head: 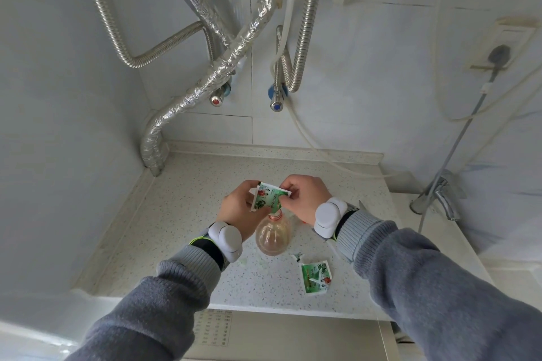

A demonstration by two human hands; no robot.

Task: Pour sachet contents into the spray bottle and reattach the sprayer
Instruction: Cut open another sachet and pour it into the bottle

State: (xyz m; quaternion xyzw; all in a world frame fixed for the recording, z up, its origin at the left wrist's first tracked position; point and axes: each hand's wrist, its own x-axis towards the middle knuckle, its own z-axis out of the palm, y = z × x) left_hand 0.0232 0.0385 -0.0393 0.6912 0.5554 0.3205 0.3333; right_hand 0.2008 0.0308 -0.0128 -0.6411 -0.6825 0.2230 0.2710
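Our left hand (pixel 239 208) and right hand (pixel 303 199) pinched a sachet (pixel 268 198) tilted over the open bottle (pixel 273 233); an opened sachet (pixel 316 277) lay on the bench (pixel 164 214). We judged pouring underway, sprayer not yet reattached.

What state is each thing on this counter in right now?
Clear plastic spray bottle: upright, uncapped.
Green printed sachet: tilted over bottle mouth.
Left hand: pinching the sachet.
Right hand: pinching the sachet.
Second green sachet: lying flat, torn.
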